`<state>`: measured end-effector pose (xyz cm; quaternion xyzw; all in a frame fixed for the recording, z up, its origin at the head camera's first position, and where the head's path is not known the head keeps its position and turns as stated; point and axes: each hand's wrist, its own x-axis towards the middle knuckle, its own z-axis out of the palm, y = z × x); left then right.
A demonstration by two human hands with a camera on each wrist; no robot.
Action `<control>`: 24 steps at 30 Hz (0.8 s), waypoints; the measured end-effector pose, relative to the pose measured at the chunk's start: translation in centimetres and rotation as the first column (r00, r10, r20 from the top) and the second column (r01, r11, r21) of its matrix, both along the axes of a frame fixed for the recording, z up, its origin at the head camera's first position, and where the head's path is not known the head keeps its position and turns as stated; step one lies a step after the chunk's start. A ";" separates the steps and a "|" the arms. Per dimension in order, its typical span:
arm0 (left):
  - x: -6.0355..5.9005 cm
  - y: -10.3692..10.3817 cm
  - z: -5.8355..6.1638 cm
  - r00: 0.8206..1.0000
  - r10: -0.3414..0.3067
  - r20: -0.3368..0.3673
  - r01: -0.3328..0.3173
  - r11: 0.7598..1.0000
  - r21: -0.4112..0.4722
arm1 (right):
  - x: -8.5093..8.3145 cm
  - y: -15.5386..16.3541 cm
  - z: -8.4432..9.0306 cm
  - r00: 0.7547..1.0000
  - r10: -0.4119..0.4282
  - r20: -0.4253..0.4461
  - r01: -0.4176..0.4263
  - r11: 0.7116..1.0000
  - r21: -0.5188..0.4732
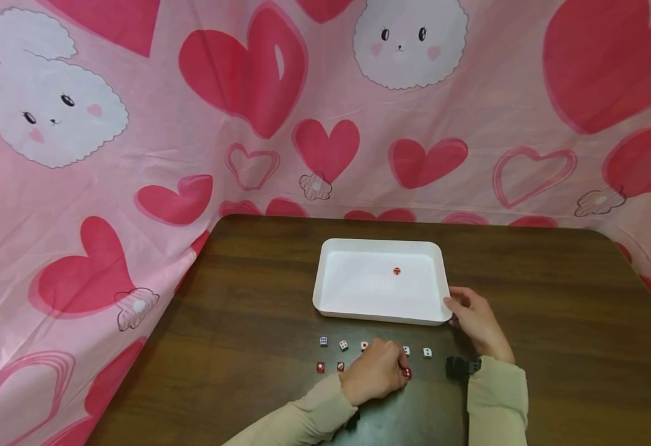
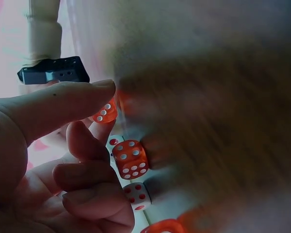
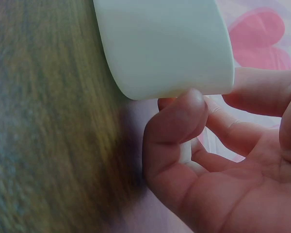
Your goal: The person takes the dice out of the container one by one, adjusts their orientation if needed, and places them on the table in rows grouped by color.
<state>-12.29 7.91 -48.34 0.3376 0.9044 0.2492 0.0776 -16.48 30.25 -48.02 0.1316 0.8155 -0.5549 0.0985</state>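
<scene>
My left hand (image 1: pixel 377 370) is low over the table, pinching a red die (image 2: pixel 105 112) between thumb and forefinger. Close by its curled fingers lie another red die (image 2: pixel 130 159) and a white die (image 2: pixel 137 196). At the near right corner of a white tray (image 1: pixel 381 319), my right hand (image 1: pixel 474 321) grips the wall, thumb over the rim and fingers against the outside. One red die (image 1: pixel 396 271) lies inside the tray. In the head view the left hand covers part of the dice rows.
White dice form a row in front of the tray, from a blue-dotted die (image 1: pixel 323 341) to a die at the right end (image 1: pixel 427 352). Nearer lies a row of red dice (image 1: pixel 320 367). Pink heart-printed cloth (image 1: pixel 325 93) hangs behind and left of the wooden table (image 1: pixel 236 347).
</scene>
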 end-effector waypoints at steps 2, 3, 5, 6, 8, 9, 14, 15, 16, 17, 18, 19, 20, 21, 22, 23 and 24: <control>0.0 0.0 0.0 1.000 0.001 0.005 -0.001 1.000 -0.001 | 0.0 0.0 0.0 1.000 -0.002 0.004 0.002 1.000 -0.001; 0.0 0.0 0.0 1.000 0.002 0.008 -0.002 1.000 -0.001 | 0.0 0.0 0.0 1.000 -0.002 0.006 0.002 1.000 -0.001; 0.0 0.1 0.0 1.000 0.003 0.014 -0.003 1.000 -0.004 | 0.0 0.0 0.0 1.000 -0.002 0.007 0.002 1.000 0.000; 0.0 0.1 0.0 1.000 0.004 0.013 -0.004 1.000 -0.009 | 0.0 0.0 0.0 1.000 -0.002 0.007 0.002 1.000 -0.001; 0.0 0.0 0.0 1.000 0.007 0.019 -0.006 1.000 -0.010 | 0.0 0.0 0.0 1.000 -0.002 0.006 0.002 1.000 0.000; 0.0 0.1 0.0 1.000 0.007 0.021 -0.007 1.000 -0.010 | 0.0 0.0 0.0 1.000 -0.001 0.006 0.001 1.000 0.000; 0.0 0.0 0.1 1.000 0.010 0.027 -0.009 1.000 -0.008 | 0.0 0.0 0.0 1.000 0.004 -0.001 -0.004 1.000 -0.005; 0.0 0.0 0.1 1.000 0.009 0.027 -0.009 1.000 -0.007 | 0.0 0.0 0.0 1.000 0.004 -0.002 -0.004 1.000 -0.006; 0.0 0.0 0.1 1.000 0.009 0.029 -0.009 1.000 -0.006 | 0.0 0.0 0.0 1.000 0.005 -0.003 -0.005 1.000 -0.006; 0.0 0.0 0.1 1.000 0.008 0.027 -0.008 1.000 -0.006 | 0.0 0.0 0.1 1.000 0.005 -0.003 -0.005 1.000 -0.005; 0.0 0.0 0.1 1.000 0.008 0.028 -0.008 1.000 -0.005 | 0.0 0.0 0.1 1.000 0.005 -0.002 -0.005 1.000 -0.006; 0.0 0.0 0.1 1.000 0.008 0.028 -0.008 1.000 -0.004 | 0.0 0.0 0.1 1.000 0.005 -0.001 -0.005 1.000 -0.006; 0.0 0.0 0.1 1.000 0.007 0.026 -0.007 1.000 -0.004 | 0.0 0.0 0.2 1.000 0.006 0.000 -0.006 1.000 -0.005; 0.0 0.0 0.1 1.000 0.007 0.023 -0.007 1.000 -0.006 | 0.0 0.0 0.2 1.000 0.006 0.001 -0.006 1.000 -0.004; 0.0 0.0 0.0 1.000 0.007 0.022 -0.007 1.000 -0.005 | 0.0 0.0 0.2 1.000 0.007 0.001 -0.007 1.000 -0.004; 0.0 0.0 0.0 1.000 0.005 0.019 -0.005 1.000 -0.005 | 0.0 0.0 0.2 1.000 0.008 0.001 -0.008 1.000 -0.004; 0.0 0.0 0.0 1.000 0.005 0.016 -0.005 1.000 -0.005 | 0.0 0.0 0.2 1.000 0.009 0.000 -0.009 1.000 -0.004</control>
